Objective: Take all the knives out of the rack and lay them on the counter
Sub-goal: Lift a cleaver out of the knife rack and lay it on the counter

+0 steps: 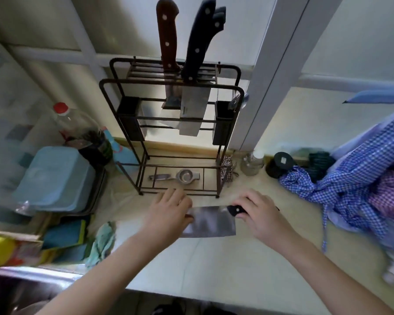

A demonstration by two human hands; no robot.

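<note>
Cleaver [208, 221] flat on counter [225, 258] before rack [168, 123]: right hand [257, 214] gripping handle, left hand [168, 212] fingers on blade. Three knives [191, 64] upright in rack; checked cloth [355, 178] right of rack, bottle [82, 128] left.

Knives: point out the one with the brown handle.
The left knife in the rack, standing handle up. The knives beside it and the cleaver on the counter have black handles.

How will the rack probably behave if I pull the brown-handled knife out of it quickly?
The rack is tall thin wire on a narrow base, so it looks light and may tip or slide. The knives sit high in it, which probably makes it top-heavy. The brown-handled knife leans in its slot, so the blade might catch and drag the rack along.
</note>
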